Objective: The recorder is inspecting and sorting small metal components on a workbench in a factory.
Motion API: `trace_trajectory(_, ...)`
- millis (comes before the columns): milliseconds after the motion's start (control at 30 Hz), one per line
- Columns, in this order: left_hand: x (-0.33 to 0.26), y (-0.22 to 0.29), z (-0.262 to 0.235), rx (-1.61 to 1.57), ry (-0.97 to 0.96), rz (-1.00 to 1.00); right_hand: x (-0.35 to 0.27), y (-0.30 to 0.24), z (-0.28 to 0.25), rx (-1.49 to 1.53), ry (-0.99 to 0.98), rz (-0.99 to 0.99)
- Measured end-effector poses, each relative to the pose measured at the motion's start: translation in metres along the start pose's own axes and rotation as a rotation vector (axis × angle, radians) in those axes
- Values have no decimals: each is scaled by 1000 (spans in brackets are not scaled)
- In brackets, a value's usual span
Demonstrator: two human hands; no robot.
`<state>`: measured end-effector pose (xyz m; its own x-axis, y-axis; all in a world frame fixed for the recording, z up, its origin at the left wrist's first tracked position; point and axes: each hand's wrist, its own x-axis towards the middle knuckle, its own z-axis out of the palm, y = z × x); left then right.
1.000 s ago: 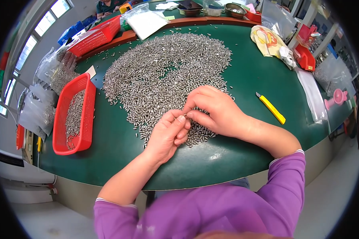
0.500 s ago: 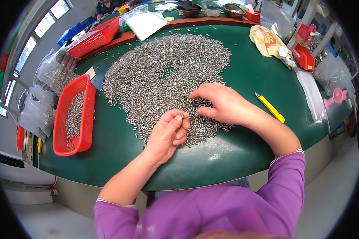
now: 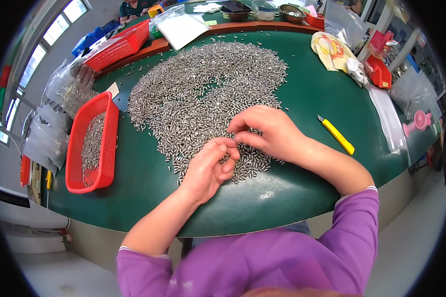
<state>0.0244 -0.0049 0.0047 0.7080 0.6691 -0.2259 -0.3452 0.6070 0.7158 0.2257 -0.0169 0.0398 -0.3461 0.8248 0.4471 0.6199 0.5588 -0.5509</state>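
A wide pile of small silvery metal pins (image 3: 183,94) spreads over the green tabletop (image 3: 302,198). At the pile's near edge, my left hand (image 3: 208,168) is closed in a pinch, palm partly turned up. Whatever lies between its thumb and forefinger is too small to make out. My right hand (image 3: 270,131) comes in from the right over the pins, its thumb and forefinger drawn together right by the left fingertips. Anything in that pinch is hidden too.
Left of the pile, a red plastic basket (image 3: 111,148) holds more pins, with filled clear bags (image 3: 47,138) beyond it. A yellow utility knife (image 3: 337,136) lies to the right. Farther back are a printed cloth (image 3: 329,49), a red crate (image 3: 119,49) and another person (image 3: 131,10).
My right hand has moved slightly left and down to the left fingertips, its thumb and forefinger closing from apart. The left hand has shifted only a little.
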Motion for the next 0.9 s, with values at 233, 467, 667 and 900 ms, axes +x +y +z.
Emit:
trace_trajectory(233, 0, 1, -2, -22, -116, -50, -5, -12, 9, 273, 63, -22)
trace_trajectory(467, 0, 3, -3, -118, -94, -56, -8, 6, 3, -16, -57, 20)
trace_trajectory(667, 0, 2, -6, -101, -95, -40, -15, 20, 20, -181, -175, 14)
trace_trajectory(900, 0, 1, -7, -68, -99, -34, -16, 21, 24, -299, -106, -49)
